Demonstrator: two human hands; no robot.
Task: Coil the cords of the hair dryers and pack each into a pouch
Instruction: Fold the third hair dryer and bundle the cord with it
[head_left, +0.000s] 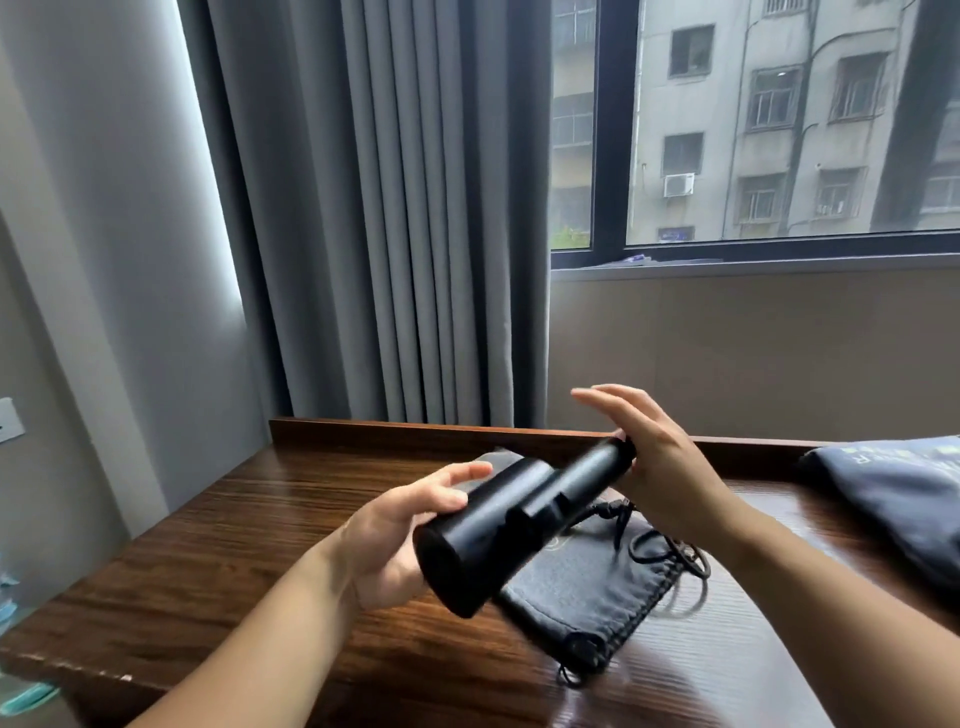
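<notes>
The pouch (587, 587) under the left hand (400, 530) is partly hidden by the blurred hair dryer (519, 525) gripped in it and pressed by the flat right hand (654, 457).

Black hair dryer (498, 525): matte, blurred, held in air at centre of frame, tilted, wide barrel end at lower left, handle end at upper right. Black cord (670, 557): loosely looped right of centre, partly over dark grey drawstring pouch (582, 592), laid flat below dryer. Second pouch (893, 499): blue-grey, lettered, at right edge.
</notes>
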